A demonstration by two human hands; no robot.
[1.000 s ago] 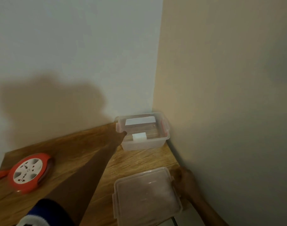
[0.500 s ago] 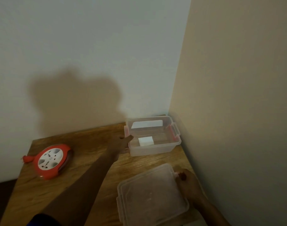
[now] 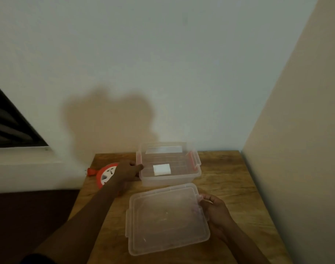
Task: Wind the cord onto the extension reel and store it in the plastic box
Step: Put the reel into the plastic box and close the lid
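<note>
The clear plastic box (image 3: 170,180) stands open at the back of the wooden table, with red latches on its ends and a white patch (image 3: 161,169) showing inside. My left hand (image 3: 127,171) holds the box's left end, thumb at the rim. Behind that hand lies the red extension reel (image 3: 105,175) with a white socket face, partly hidden, and its orange plug (image 3: 90,171) pokes out at the table's left edge. The clear lid (image 3: 166,218) lies flat in front of the box. My right hand (image 3: 215,210) grips the lid's right edge.
The wooden table (image 3: 229,183) fits into a corner, with a white wall behind and a beige wall (image 3: 296,149) along its right side. A dark window (image 3: 8,126) and a ledge are at the left, with dark floor below.
The box has slid left, away from the corner and toward the reel, with my left hand on its end. My right hand has stayed on the lid. The view has swung left.
</note>
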